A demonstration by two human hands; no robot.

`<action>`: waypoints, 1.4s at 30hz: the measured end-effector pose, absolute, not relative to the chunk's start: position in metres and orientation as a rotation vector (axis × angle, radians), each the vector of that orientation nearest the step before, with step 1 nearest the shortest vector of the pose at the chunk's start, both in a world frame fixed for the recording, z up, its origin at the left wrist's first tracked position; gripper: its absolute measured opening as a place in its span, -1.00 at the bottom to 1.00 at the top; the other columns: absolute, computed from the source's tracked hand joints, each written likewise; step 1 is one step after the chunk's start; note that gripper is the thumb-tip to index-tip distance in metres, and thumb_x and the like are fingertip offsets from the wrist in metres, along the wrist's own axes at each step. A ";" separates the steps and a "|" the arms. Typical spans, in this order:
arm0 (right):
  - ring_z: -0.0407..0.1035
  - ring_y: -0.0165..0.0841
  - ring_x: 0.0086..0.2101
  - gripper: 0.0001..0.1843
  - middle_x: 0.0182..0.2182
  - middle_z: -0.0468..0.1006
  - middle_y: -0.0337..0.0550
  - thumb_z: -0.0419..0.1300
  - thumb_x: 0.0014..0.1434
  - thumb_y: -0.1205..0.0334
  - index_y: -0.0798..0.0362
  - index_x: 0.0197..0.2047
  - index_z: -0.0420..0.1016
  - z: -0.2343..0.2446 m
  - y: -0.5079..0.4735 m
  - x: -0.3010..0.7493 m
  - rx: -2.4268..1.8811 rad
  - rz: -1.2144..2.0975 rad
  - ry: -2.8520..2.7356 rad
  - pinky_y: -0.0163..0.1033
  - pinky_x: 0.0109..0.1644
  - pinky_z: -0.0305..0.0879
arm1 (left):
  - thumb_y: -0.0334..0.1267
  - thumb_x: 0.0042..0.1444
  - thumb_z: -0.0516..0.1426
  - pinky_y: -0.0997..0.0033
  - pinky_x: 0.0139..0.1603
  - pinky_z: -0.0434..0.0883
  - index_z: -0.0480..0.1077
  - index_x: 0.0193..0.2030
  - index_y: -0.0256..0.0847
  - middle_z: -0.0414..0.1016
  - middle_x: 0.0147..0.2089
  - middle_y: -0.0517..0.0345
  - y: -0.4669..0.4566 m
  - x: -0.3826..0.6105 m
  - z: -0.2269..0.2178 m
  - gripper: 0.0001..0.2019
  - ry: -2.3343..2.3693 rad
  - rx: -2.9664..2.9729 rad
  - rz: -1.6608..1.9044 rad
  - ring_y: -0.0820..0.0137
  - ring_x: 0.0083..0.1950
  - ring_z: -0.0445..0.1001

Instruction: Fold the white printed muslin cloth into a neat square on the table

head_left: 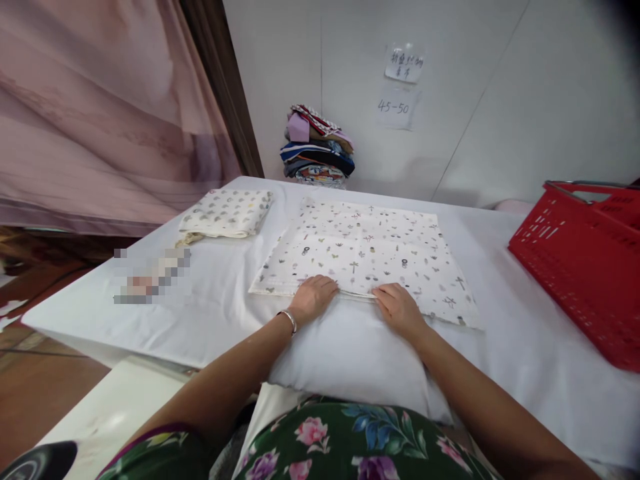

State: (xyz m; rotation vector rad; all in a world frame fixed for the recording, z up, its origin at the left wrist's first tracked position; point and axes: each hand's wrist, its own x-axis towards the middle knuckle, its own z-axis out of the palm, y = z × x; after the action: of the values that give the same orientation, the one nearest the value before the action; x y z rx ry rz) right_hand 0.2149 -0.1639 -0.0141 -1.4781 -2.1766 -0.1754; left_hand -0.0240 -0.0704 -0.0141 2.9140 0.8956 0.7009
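A white cloth (360,257) with a small scattered print lies folded flat in front of me on the white-covered table. At its near edge, my left hand (314,297) is closed on the layers, fingers on top and the thumb hidden. A short way to the right, my right hand (400,308) pinches the same edge. Between the two hands the stacked layers show as a thin line. Further left rests a smaller folded cloth (227,212) with a grey-green print, apart from both hands.
The white tablecloth (505,293) covers the table. A red plastic basket (585,273) stands at the right. Behind the table's far edge rises a pile of folded fabrics (317,150) against the wall. A pink curtain (110,100) hangs at the left. A blurred-out item lies on the table's left.
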 end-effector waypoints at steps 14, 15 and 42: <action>0.25 -0.27 -0.28 -0.73 -0.31 0.47 -0.05 -0.09 0.24 0.37 0.10 -0.12 0.40 -0.010 -0.151 0.220 -1.495 -0.294 -2.081 -0.18 -0.21 0.12 | -0.30 0.23 -0.05 0.37 -0.26 0.34 0.34 -0.21 -0.20 0.51 -0.31 0.13 -0.062 -0.024 -0.014 -0.83 0.953 2.962 0.804 0.38 -0.29 0.46; 0.26 -0.28 -0.28 -0.73 -0.31 0.47 -0.05 -0.10 0.24 0.38 0.09 -0.16 0.41 -0.011 -0.152 0.220 -1.476 -0.276 -2.103 -0.19 -0.21 0.13 | -0.31 0.22 -0.05 0.37 -0.28 0.34 0.34 -0.21 -0.20 0.50 -0.32 0.13 -0.063 -0.024 -0.014 -0.84 0.956 2.987 0.785 0.38 -0.29 0.46; 0.21 -0.30 -0.22 -0.77 -0.20 0.43 -0.05 -0.05 0.23 0.37 0.07 -0.23 0.43 -0.016 -0.160 0.221 -1.462 -0.228 -2.270 -0.22 -0.21 0.12 | -0.33 0.22 -0.07 0.27 -0.11 0.35 0.38 -0.26 -0.22 0.45 -0.09 0.04 -0.066 -0.018 -0.010 -0.79 0.728 3.069 0.768 0.33 -0.08 0.40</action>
State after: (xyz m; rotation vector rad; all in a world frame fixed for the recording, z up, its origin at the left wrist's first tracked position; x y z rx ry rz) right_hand 0.2205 -0.1598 -0.0159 -1.4616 -2.2696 -0.2279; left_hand -0.0182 -0.0663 -0.0096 3.0689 0.7285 0.7684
